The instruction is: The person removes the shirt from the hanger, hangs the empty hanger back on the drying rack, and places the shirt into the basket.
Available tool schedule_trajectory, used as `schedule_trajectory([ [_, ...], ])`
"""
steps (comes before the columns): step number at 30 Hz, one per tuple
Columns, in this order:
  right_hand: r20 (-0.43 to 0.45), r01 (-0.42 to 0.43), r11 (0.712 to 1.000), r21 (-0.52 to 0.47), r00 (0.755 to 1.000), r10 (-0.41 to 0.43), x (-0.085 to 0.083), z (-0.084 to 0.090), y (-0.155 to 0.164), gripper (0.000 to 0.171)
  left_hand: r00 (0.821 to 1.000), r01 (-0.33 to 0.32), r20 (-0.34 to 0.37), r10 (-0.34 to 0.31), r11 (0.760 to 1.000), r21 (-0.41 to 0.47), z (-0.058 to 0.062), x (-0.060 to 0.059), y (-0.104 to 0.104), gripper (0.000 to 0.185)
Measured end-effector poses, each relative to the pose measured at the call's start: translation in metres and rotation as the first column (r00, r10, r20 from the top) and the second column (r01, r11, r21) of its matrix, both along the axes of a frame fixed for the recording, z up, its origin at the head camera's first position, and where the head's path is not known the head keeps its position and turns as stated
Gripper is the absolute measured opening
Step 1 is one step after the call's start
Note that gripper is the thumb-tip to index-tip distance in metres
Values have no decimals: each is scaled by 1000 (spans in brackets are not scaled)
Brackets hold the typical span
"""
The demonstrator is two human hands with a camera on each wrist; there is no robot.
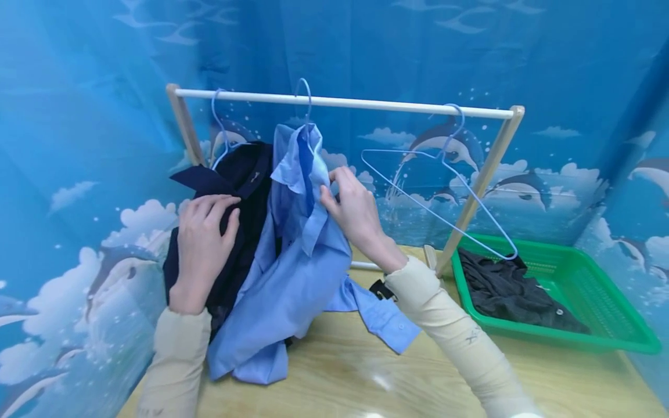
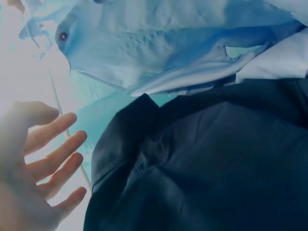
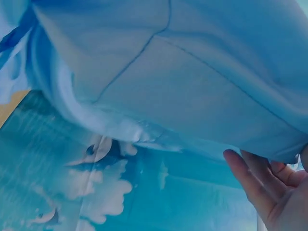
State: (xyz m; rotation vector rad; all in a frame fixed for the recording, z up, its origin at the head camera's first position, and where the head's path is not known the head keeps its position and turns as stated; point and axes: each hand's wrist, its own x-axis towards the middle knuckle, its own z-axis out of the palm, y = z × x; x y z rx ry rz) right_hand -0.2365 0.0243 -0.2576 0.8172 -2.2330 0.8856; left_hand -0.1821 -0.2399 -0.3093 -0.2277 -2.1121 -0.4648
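- The backdrop (image 1: 78,116), blue with printed dolphins and clouds, wraps round the whole scene.
- The wooden counter (image 1: 366,377) carries everything else.
- The clothes rack (image 1: 340,103), a white rail on slanted wooden legs, stands on the counter.
- The light blue shirt (image 1: 292,273) hangs from a hanger on the rail, near the middle; its lower part and one sleeve spill onto the counter.
- The dark navy shirt (image 1: 245,180) hangs just to its left, touching it.
- The green basket (image 1: 601,337) sits on the counter at the right, with a dark garment (image 1: 502,290) lying in it.
- The empty wire hanger (image 1: 444,191) hangs on the right part of the rail, tilted, its lower corner over the basket.
- The right hand (image 1: 355,209) pinches the light blue shirt's front edge just below the collar, fingers curled on the cloth.
- The left hand (image 1: 201,244) rests flat against the dark navy shirt, fingers straight and spread, gripping nothing.
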Motion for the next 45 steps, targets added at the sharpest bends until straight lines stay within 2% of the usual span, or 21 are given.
schedule_trajectory([
  [8,-100,-26,1000,5,995,26,2,-21,50,8,998,63,5,-63,998,20,2,-15,14,21],
  [15,-173,-25,997,80,984,38,3,-43,86,10,994,104,38,-105,994,27,0,-27,28,26],
  [28,-139,-74,990,121,986,91,2,-68,109,13,985,126,112,-130,991,37,-1,-38,41,33],
  [34,-137,-61,989,132,987,79,5,-76,115,16,966,156,199,-164,986,56,-2,-49,45,43],
  [38,-142,-56,989,138,987,76,7,-80,119,17,954,153,256,-158,987,41,-6,-55,45,48],
  [41,-135,-70,989,130,987,88,10,-82,124,17,948,154,276,-157,988,30,-11,-58,43,44],
  [45,-129,-65,990,124,988,81,13,-82,129,16,942,184,281,-184,983,27,-18,-61,38,29],
])
